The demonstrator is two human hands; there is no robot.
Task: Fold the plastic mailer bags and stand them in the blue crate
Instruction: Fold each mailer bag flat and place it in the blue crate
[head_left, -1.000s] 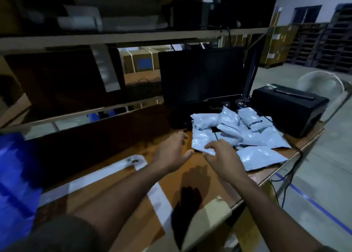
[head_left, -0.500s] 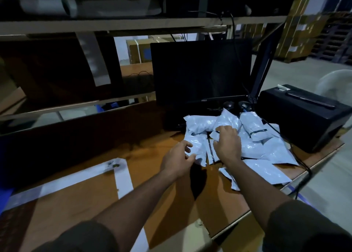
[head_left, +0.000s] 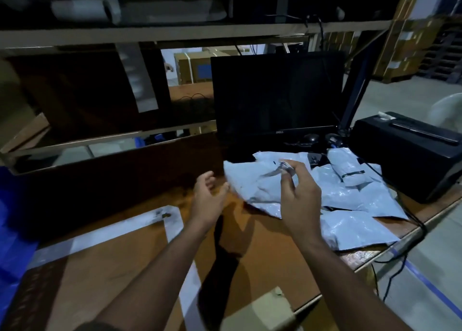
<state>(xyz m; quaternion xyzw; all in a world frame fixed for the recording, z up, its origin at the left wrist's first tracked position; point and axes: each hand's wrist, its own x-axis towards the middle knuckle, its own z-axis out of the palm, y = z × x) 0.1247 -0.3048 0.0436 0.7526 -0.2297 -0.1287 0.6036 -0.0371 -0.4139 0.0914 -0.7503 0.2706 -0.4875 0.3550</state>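
the mailer bag (head_left: 260, 180) in play is a pale grey-blue plastic one, lifted off the desk (head_left: 262, 255) and hanging crumpled in the air in front of the monitor. the right hand (head_left: 300, 200) has it by the top edge, grip pinched tight on the plastic with thumb and fingertips up near the bag's upper right corner. the left hand (head_left: 207, 198) is just beside the bag's left edge, palm turned inward, fingers relaxed and spread, thumb tip right at the plastic but i honestly can't tell if it's touching. it's not gripping anything.

behind and to the right of that sits the pile of mailer bags (head_left: 350, 205), loose and overlapping on the right end of the desk, some flat, one rolled up with a dark band round it near the back.

the blue crate (head_left: 12, 225) only shows as a blurry blue edge at far left, well apart from the bags.

further out: a black monitor (head_left: 277, 98) stands at the back of the desk, a black printer (head_left: 410, 153) sits to its right touching the pile's corner, cables run off the desk edge. pale tape strips (head_left: 107, 233) mark an angle on the brown desk top, and a shelf (head_left: 150, 34) runs overhead with a white roll on it.
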